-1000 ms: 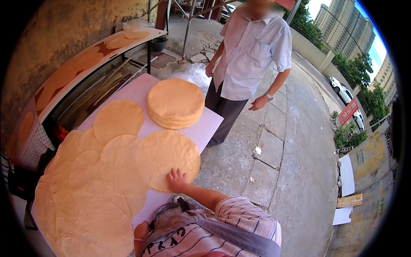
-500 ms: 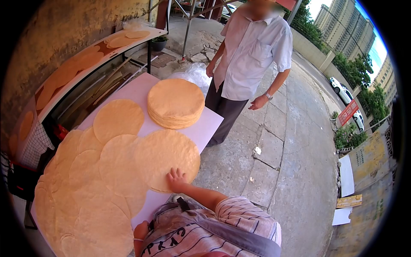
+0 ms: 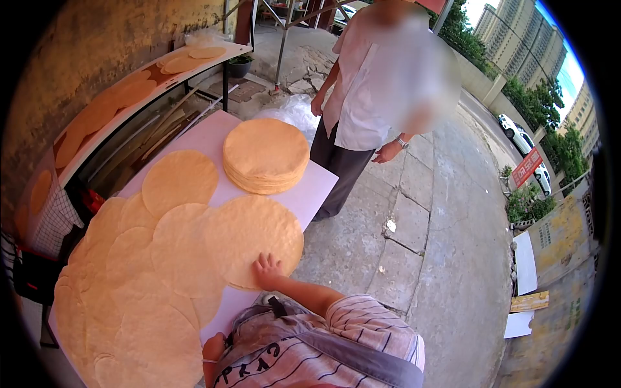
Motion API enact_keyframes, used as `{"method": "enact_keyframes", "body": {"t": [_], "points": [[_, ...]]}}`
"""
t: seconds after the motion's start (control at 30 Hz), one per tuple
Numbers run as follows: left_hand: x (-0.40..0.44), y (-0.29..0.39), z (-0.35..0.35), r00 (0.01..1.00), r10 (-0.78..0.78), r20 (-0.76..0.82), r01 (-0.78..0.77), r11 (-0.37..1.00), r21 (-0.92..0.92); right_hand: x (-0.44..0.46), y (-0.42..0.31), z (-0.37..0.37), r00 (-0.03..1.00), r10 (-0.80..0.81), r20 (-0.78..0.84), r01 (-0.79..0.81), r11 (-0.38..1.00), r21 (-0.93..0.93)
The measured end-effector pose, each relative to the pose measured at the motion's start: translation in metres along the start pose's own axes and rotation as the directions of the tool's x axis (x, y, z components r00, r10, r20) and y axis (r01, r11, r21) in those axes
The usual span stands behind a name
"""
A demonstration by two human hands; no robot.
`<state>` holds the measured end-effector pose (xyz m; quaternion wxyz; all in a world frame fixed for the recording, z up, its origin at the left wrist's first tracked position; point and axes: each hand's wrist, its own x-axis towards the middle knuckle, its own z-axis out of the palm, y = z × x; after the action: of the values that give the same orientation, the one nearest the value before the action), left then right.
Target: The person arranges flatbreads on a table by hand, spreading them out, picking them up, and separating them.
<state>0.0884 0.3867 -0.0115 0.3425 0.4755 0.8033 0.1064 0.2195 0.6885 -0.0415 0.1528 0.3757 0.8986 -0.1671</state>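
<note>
My right hand lies flat with fingers spread on a large round flatbread, which tops a low pile at the table's near right side. My left hand is close against my body by the table edge. Its fingers are mostly hidden, and I cannot see anything in it. Many thin, pale-yellow flatbreads overlap across the left half of the pink-white table. Farther back, a neat tall stack of flatbreads stands near the far right corner.
A person in a light shirt stands beyond the table's right corner. Along the wall runs a narrow bench with more flatbreads on it. Clear plastic sheeting lies behind the stack. Paved ground stretches to the right.
My hands and the flatbreads look the same. The standing person's arm and hand on the right of the view have shifted slightly.
</note>
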Motion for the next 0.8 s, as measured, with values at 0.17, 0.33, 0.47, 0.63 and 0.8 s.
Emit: {"method": "enact_keyframes", "body": {"t": [0.17, 0.33, 0.47, 0.63, 0.8], "points": [[-0.001, -0.001, -0.002, 0.999, -0.022, 0.031, 0.021, 0.999, 0.045, 0.001, -0.001, 0.002, 1.000, 0.006, -0.020, -0.006, 1.000, -0.004], [0.000, 0.008, -0.006, 0.996, -0.069, 0.053, 0.065, 0.995, 0.081, 0.004, 0.001, 0.009, 0.999, 0.009, -0.049, -0.010, 1.000, -0.009], [0.000, 0.008, -0.005, 0.994, -0.087, 0.064, 0.081, 0.992, 0.095, -0.002, -0.001, -0.002, 1.000, 0.007, -0.007, -0.007, 1.000, 0.009], [0.000, 0.007, -0.003, 0.994, -0.090, 0.063, 0.084, 0.992, 0.096, 0.005, 0.002, 0.013, 0.998, 0.012, -0.059, -0.013, 1.000, -0.012], [0.001, 0.005, 0.001, 0.995, -0.083, 0.058, 0.078, 0.993, 0.090, 0.001, 0.001, 0.005, 1.000, 0.012, -0.027, -0.012, 1.000, -0.013]]}}
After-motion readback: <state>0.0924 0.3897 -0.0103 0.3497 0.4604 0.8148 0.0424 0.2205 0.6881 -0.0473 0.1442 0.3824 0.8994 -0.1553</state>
